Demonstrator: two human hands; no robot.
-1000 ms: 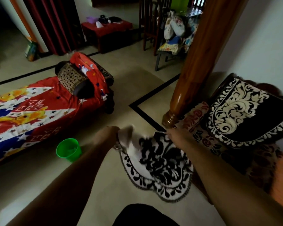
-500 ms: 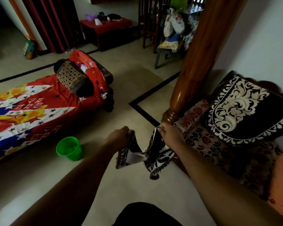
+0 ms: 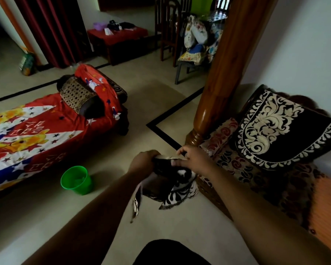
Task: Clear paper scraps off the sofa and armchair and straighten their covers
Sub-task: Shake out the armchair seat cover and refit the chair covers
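A: So, hands?
B: Left hand [image 3: 144, 163] fisted round the black-and-white cover [image 3: 177, 190]; right hand [image 3: 194, 161] pinching its top edge just beside
A: Cover's position?
B: Bunched, hanging above floor, near the armchair [image 3: 243, 169]

Head view. Left hand [image 3: 144, 163] and right hand [image 3: 194, 161] grip a bunched black-and-white cover [image 3: 175, 185] above the floor, beside the armchair [image 3: 243, 169]. A green bucket [image 3: 75, 179] stands near the red-covered sofa [image 3: 46, 127].
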